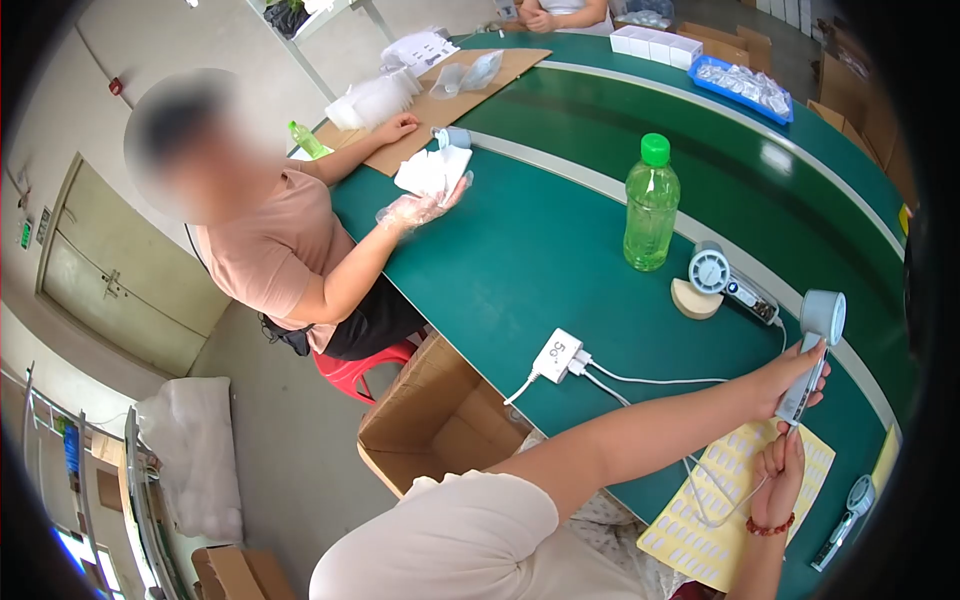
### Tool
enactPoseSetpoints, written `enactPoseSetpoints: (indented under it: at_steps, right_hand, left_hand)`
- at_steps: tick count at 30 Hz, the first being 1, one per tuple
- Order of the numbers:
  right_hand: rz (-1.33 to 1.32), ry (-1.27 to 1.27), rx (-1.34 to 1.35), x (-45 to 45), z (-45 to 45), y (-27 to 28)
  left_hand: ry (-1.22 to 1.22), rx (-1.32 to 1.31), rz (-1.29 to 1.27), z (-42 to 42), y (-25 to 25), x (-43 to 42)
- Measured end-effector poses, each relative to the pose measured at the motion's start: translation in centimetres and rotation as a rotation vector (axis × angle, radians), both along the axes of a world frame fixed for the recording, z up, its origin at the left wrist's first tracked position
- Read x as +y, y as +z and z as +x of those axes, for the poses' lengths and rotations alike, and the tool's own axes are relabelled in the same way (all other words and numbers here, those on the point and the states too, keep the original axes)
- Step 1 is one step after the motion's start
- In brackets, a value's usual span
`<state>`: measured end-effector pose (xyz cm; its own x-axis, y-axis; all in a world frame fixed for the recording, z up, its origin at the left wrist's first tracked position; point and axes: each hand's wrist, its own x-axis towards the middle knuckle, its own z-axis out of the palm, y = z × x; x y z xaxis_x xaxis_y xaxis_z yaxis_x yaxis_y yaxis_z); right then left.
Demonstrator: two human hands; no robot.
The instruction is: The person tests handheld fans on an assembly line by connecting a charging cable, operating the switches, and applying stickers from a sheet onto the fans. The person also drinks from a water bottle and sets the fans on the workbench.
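Note:
A light blue-grey handheld fan [823, 315] is in my left hand [783, 385], its round head up and its handle angled down. My right hand [780, 465], with a red bead bracelet at the wrist, is closed at the lower end of that handle. A white charging cable [722, 522] runs from its fingers; the plug itself is hidden. Under my hands lies a yellow sheet of white oval stickers [690, 545]. A second fan [709, 271], with a cable at its end, rests by a cream round piece [695, 300]. Another fan [858, 495] lies at the right.
A white charger block [558, 356] with cables sits near the table edge. Beyond stands a green bottle [652, 205]. At left, a gloved co-worker [270, 230] holds white material and a fan. A cardboard box [440, 410] is beside the table; a blue tray [740, 90] is across it.

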<state>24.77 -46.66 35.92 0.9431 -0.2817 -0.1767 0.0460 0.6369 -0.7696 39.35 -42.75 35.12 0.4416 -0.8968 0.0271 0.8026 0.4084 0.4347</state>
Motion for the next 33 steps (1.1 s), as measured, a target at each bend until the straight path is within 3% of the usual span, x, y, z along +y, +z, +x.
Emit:
enactPoseSetpoints:
  at_steps: [6, 9, 13, 17, 21, 26, 33]
  right_hand:
    - [-0.069, 0.043, -0.023, -0.1, -0.4, -0.1]
    - [-0.239, 0.097, -0.111, 2.3, -0.6, 2.1]
    - [-0.742, -0.273, -0.036, -1.1, 0.1, 1.1]
    - [-1.094, -0.446, 0.112, -5.4, 0.1, 0.6]
    - [-1.183, -0.669, -0.070, -4.9, 0.0, 2.8]
    - [-1.233, -0.537, -0.149, -4.8, -0.2, 3.3]
    - [-0.972, -0.475, -0.170, -4.9, 0.0, 2.1]
  left_hand:
    - [0.058, 0.100, -0.047, -0.3, 0.6, -0.3]
    - [0.173, 0.099, -0.023, 2.6, -1.7, -0.9]
    - [0.046, 0.222, -0.028, 1.1, 2.1, 1.5]
    - [-0.156, -0.081, -0.012, 0.7, -0.2, 0.4]
    - [-0.385, -0.264, 0.042, -0.6, 0.4, 0.9]
    - [-0.601, -0.315, 0.036, -1.3, -1.0, 1.2]
    - [-0.648, -0.243, 0.181, -0.4, -2.1, 1.3]
